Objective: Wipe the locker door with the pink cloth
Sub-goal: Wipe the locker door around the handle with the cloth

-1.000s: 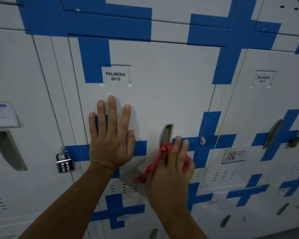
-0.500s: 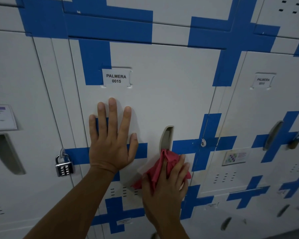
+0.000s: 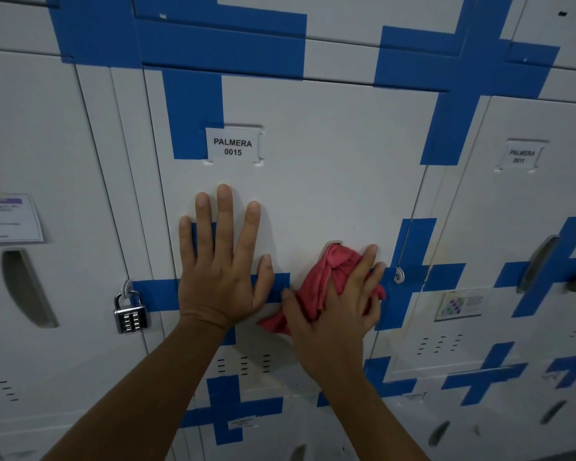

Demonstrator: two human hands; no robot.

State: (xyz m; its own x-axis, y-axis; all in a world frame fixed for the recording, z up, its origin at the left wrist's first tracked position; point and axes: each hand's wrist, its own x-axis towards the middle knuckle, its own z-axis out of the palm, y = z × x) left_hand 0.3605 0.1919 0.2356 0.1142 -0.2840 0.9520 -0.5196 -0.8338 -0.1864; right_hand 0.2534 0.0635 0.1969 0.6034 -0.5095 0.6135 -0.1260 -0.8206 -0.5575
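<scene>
We see the pink cloth bunched against the white locker door, its long axis running on a slant from a low tail at the lower left, just under the left thumb, up to a gathered knot at the upper right that covers the door's recessed handle. Our right hand lies flat over the cloth, fingers spread and extended rather than curled, pressing it to the door; the cloth shows between the thumb and the index finger and peeks out past the fingers on the right, over the blue tape band. Our left hand is open, palm flat on the door with fingers spread and pointing up, just left of the cloth and below the label reading PALMERA 0015. A combination padlock hangs at the door's left edge, well apart from the cloth
</scene>
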